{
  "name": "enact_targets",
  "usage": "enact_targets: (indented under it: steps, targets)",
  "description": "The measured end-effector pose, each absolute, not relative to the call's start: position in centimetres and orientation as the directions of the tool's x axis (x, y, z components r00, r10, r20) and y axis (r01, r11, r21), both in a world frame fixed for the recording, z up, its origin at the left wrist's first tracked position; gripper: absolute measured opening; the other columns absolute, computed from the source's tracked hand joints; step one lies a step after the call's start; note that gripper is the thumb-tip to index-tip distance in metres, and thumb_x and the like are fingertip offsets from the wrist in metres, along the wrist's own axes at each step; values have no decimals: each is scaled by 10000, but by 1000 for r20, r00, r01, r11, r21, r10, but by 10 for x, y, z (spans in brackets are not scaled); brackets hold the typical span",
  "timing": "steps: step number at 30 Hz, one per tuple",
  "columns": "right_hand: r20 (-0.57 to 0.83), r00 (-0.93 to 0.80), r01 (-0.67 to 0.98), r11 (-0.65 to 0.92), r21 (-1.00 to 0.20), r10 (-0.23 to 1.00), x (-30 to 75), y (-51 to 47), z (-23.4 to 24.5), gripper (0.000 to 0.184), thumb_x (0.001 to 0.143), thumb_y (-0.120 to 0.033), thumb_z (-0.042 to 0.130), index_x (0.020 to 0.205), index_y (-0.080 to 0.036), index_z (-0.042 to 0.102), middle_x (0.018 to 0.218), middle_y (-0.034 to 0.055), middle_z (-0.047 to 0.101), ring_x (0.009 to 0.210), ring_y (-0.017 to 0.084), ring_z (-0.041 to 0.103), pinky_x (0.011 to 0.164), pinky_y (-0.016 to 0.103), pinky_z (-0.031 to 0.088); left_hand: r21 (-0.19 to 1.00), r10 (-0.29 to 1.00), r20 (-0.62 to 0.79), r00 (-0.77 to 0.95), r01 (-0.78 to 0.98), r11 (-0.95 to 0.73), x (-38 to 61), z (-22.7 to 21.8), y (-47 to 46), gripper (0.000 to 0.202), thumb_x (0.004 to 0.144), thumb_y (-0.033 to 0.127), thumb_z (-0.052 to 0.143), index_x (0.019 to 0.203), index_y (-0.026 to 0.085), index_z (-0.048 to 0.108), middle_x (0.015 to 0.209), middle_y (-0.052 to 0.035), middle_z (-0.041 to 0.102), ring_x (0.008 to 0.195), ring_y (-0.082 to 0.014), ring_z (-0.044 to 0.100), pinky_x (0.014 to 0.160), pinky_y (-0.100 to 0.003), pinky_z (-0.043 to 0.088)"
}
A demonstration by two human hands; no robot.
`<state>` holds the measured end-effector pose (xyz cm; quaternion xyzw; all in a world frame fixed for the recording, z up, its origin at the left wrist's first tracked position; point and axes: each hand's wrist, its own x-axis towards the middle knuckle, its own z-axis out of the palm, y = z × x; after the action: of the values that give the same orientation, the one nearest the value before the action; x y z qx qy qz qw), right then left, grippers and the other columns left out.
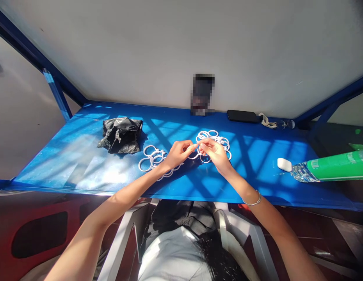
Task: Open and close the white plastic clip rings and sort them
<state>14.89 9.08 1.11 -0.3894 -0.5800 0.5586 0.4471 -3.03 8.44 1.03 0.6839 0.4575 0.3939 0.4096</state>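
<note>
Over the middle of the blue table [111, 181], my left hand [179, 154] and my right hand [216, 154] meet with thumbs and fingertips pinched together. What lies between the fingertips is too small to make out. A cluster of white rings [161, 152] with small knot-like joints lies beside and partly under my left hand. Another bunch of white rings [220, 139] lies behind and around my right hand, which hides some of them. One thin ring shows just below the meeting fingers; whether it is held or lies on the table I cannot tell.
A crumpled black plastic bag [121, 134] sits at the left. Along the back are a blurred dark object [202, 95], a black phone [242, 116], a pale strap [267, 121] and glasses [281, 124]. A white case [284, 164] and a green-labelled bottle [339, 166] lie right.
</note>
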Motion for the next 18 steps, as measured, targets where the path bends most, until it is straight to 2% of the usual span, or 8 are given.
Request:
enact_targets:
  steps: [4,7,10,13,15,16,18]
  targets:
    - [130,-333,106,174,-979,934,148,92,1,277,810,-470,711,937,-228,668,999,62,689,916,217,647,733,332,543,895,946,207,249,343,-286,-33,8,86,462,933,534,486,698,147,574,575,25,489,550,-91,401,528,-234,281]
    - [99,-399,124,160,-979,912,148,93,-6,267,825,-463,671,946,-226,647,892,45,692,788,206,673,718,353,563,834,920,247,302,417,-361,-35,11,86,452,961,505,474,695,152,572,578,26,504,552,-94,414,546,-234,308]
    - [136,-386,200,226,-953,912,154,96,-5,263,864,-477,624,909,-219,650,823,45,691,742,214,675,686,355,562,680,880,303,366,564,-469,-43,17,89,407,990,471,469,767,158,603,667,-2,570,617,-119,489,614,-243,379]
    - [256,-287,410,360,-838,923,166,102,6,265,911,-450,577,903,-203,676,858,73,714,785,236,671,683,350,534,438,890,296,347,779,-450,-64,25,96,320,1001,413,481,923,149,644,814,-51,615,742,-164,565,738,-279,451]
    - [346,-222,574,409,-709,912,177,107,15,275,933,-421,539,885,-190,680,853,86,713,745,234,647,671,348,506,256,928,182,326,895,-365,-87,31,102,254,996,323,496,977,132,661,896,-86,635,826,-195,591,816,-311,464]
    - [384,-202,643,418,-642,901,182,109,18,274,940,-399,519,873,-186,677,846,89,709,723,231,632,669,349,494,189,957,94,275,939,-288,-99,33,105,204,977,273,522,1015,135,667,959,-96,643,862,-203,597,810,-308,464]
    - [425,-197,740,418,-526,883,190,114,23,254,939,-339,490,855,-182,672,851,92,703,728,237,619,678,351,478,162,980,24,199,966,-200,-125,35,108,172,916,166,571,1041,133,684,985,-101,653,789,-195,593,707,-292,449]
